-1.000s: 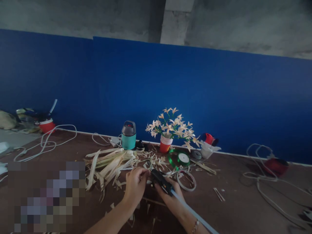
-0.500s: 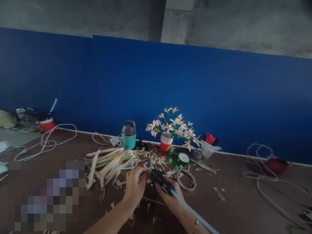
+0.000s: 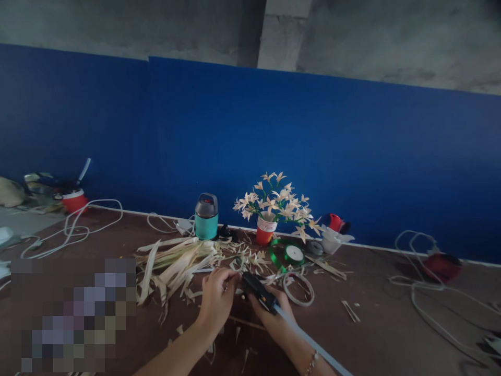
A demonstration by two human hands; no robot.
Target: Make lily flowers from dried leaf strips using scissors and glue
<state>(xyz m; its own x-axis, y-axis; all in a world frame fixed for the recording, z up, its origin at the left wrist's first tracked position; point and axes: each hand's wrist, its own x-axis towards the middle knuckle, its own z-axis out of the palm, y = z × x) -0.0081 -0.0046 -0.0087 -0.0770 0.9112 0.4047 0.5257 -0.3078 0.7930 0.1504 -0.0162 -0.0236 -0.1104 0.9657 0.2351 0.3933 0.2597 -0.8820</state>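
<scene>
My right hand [image 3: 266, 313] is wrapped round a black hot glue gun [image 3: 256, 290], and a long pale glue stick [image 3: 309, 339] trails from its back over my wrist. The gun's tip points at the fingertips of my left hand [image 3: 219, 292]. Those fingers are closed in a pinch; whatever they hold is too small to make out. Just beyond lie dried husk strips [image 3: 191, 263] in a loose pile. Further back, a stack of paper cups [image 3: 265, 232] holds a bunch of cream husk flowers [image 3: 279, 203] on green stems.
A roll of green ribbon [image 3: 293, 254], a ring of tape [image 3: 298, 289] and a white cup [image 3: 333, 239] are behind my right hand. A teal jar [image 3: 206, 219] stands near the blue partition [image 3: 195, 130]. White cables [image 3: 74, 230] loop at both sides. Husk scraps litter the table [image 3: 383, 329].
Almost nothing differs. Both hands and the glue gun keep the same pose; the view has shifted very slightly.
</scene>
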